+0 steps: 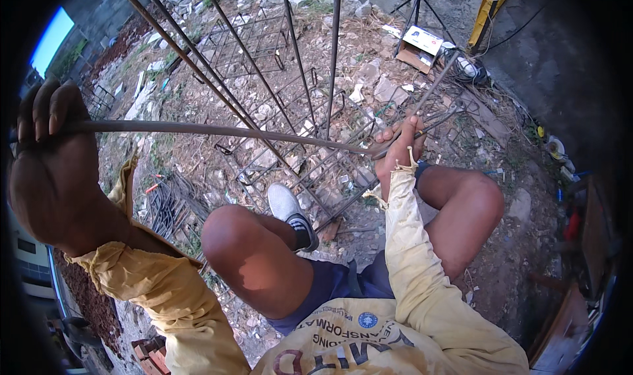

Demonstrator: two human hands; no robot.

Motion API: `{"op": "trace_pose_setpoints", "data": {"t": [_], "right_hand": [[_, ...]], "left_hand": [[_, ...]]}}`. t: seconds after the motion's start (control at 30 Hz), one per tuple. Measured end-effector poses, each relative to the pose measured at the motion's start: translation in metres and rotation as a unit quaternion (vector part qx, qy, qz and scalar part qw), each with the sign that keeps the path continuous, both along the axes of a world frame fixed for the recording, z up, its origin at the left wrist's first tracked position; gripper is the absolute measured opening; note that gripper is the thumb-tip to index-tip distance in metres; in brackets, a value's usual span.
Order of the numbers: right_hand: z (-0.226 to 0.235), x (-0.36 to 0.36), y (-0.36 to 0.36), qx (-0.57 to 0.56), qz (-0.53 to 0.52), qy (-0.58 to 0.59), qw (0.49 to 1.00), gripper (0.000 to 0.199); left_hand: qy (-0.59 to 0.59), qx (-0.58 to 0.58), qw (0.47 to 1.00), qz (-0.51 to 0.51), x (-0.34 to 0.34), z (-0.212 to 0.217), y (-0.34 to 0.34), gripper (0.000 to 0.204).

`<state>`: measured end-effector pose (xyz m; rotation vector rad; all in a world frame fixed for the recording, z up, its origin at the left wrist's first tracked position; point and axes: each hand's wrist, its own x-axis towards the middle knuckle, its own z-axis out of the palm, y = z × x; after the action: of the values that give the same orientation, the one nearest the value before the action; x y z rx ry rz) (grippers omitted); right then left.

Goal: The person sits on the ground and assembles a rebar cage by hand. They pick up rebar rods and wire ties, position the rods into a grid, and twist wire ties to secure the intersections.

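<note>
A long dark steel rod [217, 131] runs across in front of me, bowed slightly. At the far left my left hand [56, 157] is raised, its fingers wrapped round that end. My right hand [399, 152] is closed round the rod's other end, above my right knee. From there a rusty length [435, 82] slants up and away; whether it is the same rod bent or a second one I cannot tell. A thinner dark piece with a yellow mark [419, 134] also sticks out by the right fingers; its kind is unclear.
Several upright steel bars [335, 52] rise ahead, with a wire-tied rebar frame [264, 167] at their feet. Rubble covers the ground. A tripod [417, 6] and an open cardboard box [422, 42] stand at the back right. Dark thin rods [175, 207] lie at left.
</note>
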<state>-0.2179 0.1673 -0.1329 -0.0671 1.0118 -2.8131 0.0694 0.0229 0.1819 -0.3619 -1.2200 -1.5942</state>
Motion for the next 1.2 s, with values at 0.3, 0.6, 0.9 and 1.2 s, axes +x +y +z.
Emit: {"op": "trace_pose_setpoints", "data": {"t": [0.3,0.6,0.9,1.2], "right_hand": [[-0.161,0.012,0.003,0.303,0.039,-0.201,0.931,0.036],[-0.169,-0.007,0.002,0.246,0.078,-0.205,0.944,0.023],[-0.184,-0.022,0.012,0.222,0.070,-0.227,0.946,0.022],[-0.203,-0.034,0.019,0.223,0.063,-0.211,0.950,0.024]], "left_hand": [[-0.206,-0.050,0.976,0.056,-0.141,-0.071,0.003,0.042],[-0.280,-0.184,0.936,0.108,-0.225,-0.119,-0.015,0.046],[-0.353,-0.303,0.843,0.271,-0.304,-0.135,0.017,0.042],[-0.345,-0.380,0.848,0.134,-0.329,-0.143,0.064,0.045]]}}
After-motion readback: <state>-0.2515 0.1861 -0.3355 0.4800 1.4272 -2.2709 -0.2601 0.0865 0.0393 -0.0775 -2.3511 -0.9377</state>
